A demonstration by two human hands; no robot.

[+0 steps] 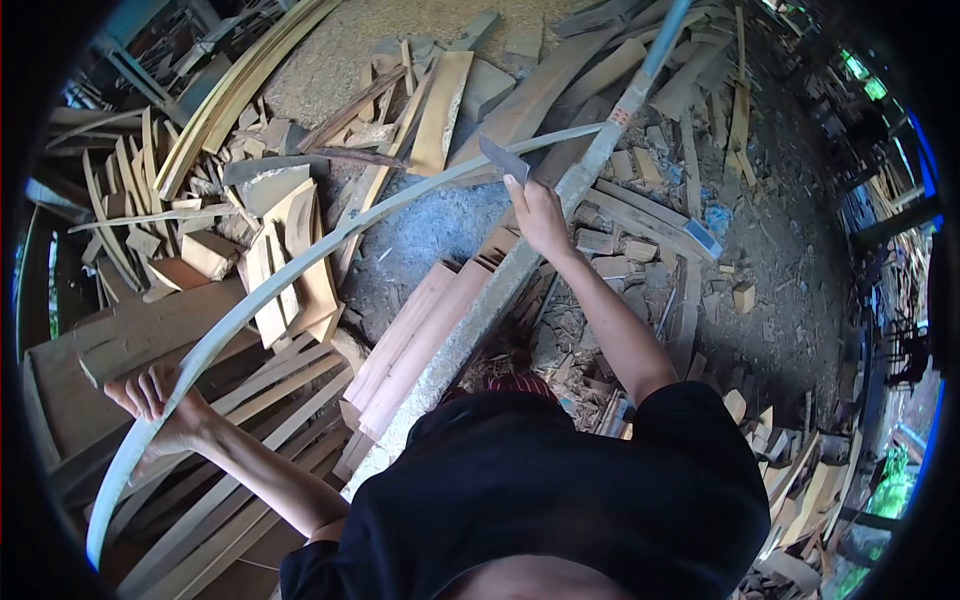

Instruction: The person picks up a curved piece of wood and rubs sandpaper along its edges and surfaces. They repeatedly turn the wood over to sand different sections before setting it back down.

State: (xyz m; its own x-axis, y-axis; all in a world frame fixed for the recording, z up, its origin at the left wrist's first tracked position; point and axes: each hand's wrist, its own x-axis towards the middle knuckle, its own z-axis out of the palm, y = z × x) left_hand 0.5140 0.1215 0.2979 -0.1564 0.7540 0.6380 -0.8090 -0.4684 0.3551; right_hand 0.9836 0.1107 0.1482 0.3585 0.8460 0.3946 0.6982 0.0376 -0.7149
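A long, thin pale-grey strip (290, 268) curves across the view from the lower left to the upper right. My left hand (180, 425) is closed round its near part, fingers wrapped over the edge. The strip's far end overlaps a long, rough grey beam (520, 258) that runs diagonally in front of my body. My right hand (541, 218) pinches a flat dark-grey piece with a pointed end (503, 160), thumb along its near side. The piece is right at the strip's lower edge; I cannot tell what kind of tool or sheet it is.
Reddish planks (425, 335) lie stacked along the beam's left side. Long boards (245, 85) lean at the upper left, and wood offcuts (295, 260) are heaped below them. Several slats (270, 440) lie under my left arm. A small blue-white box (702, 240) sits among scraps on the right.
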